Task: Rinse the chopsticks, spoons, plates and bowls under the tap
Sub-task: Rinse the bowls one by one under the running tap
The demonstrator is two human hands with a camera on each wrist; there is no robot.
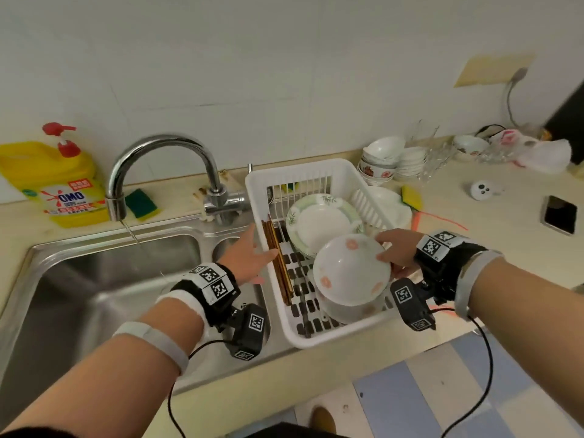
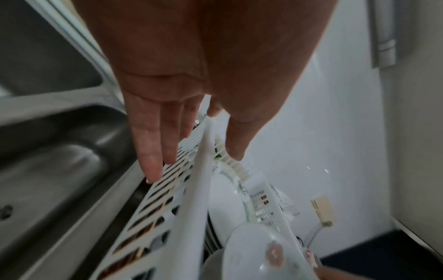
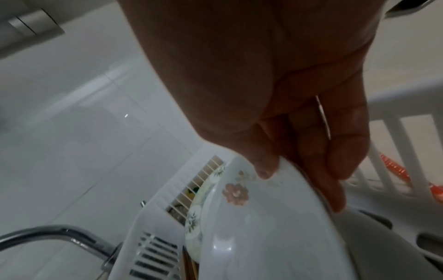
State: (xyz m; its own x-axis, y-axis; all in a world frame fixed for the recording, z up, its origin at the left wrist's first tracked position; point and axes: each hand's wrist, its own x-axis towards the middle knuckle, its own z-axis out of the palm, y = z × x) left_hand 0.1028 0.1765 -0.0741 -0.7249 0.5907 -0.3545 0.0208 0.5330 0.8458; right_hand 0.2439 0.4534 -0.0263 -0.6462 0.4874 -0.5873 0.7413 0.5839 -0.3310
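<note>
A white dish basket [image 1: 294, 175] [image 2: 199, 189] [image 3: 153, 217] sits over the right basin of the steel sink [image 1: 94, 279] [image 2: 59, 170]. My right hand [image 1: 395, 251] [image 3: 287, 132] grips the rim of a white bowl with pink flowers [image 1: 350, 270] [image 3: 263, 227] [image 2: 258, 252], tilted above another bowl [image 1: 347, 311]. A green-rimmed plate [image 1: 319, 226] [image 2: 225, 204] [image 3: 199, 208] leans behind it. Brown chopsticks [image 1: 278, 260] [image 3: 189, 265] lie along the basket's left side. My left hand [image 1: 252, 257] [image 2: 191, 75] straddles the basket's left rim with straight fingers, thumb inside. The tap [image 1: 164, 147] [image 3: 59, 233] runs a thin stream.
A yellow detergent bottle [image 1: 60, 184] and a green sponge [image 1: 140, 200] stand behind the left basin. Stacked bowls [image 1: 382, 162], glasses, a plastic bag [image 1: 537, 150] and a phone [image 1: 559, 214] lie on the counter right of the basket.
</note>
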